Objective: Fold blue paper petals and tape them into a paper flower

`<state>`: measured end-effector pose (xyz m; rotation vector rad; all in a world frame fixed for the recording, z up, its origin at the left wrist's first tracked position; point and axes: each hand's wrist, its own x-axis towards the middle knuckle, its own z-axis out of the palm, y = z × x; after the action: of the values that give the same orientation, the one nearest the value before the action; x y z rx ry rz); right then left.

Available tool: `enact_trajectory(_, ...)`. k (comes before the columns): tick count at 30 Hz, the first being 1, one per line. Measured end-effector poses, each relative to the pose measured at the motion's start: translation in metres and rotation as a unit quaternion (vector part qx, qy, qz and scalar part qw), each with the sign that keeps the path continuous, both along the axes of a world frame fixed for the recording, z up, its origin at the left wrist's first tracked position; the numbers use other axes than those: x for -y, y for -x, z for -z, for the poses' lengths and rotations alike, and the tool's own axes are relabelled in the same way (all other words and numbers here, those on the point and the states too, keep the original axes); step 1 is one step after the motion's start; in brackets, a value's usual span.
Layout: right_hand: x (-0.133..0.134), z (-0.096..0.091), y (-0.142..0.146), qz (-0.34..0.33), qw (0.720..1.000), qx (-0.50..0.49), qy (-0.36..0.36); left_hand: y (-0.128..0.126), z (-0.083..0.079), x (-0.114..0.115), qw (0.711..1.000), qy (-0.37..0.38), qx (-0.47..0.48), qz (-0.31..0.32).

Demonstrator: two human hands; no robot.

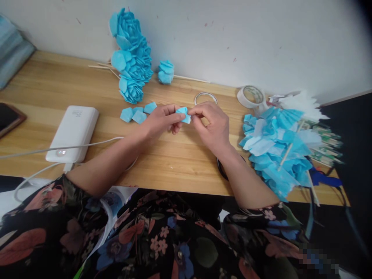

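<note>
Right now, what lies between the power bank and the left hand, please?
In the head view, four blue paper pieces lie between power bank and left hand, with a cable below in frame.

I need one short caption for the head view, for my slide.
Left hand and right hand hold a small blue piece above a wooden table, blue paper flowers behind.

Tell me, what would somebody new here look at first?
Probably the big, bright blue ruffled flowers clustered at the back of the wooden table, left of the middle. Then the messy blue-and-white heap on the right side. In the middle, the left hand and right hand pinch a little blue piece.
</note>
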<state>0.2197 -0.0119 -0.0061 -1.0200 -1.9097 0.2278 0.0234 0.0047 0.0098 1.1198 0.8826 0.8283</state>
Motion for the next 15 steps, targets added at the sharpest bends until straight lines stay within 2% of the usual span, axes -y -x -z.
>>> enact_trajectory(6, 0.0037, -0.0042, 0.0013, -0.02, 1.0, -0.008, 0.021, 0.0013, 0.0031, -0.001, 1.0, -0.012, -0.005, -0.004)
enact_trajectory(15, 0.0042, -0.0027, 0.0053, -0.038, 0.995, -0.063, 0.07, 0.0011, 0.0062, -0.0026, 0.996, -0.079, -0.039, 0.005)
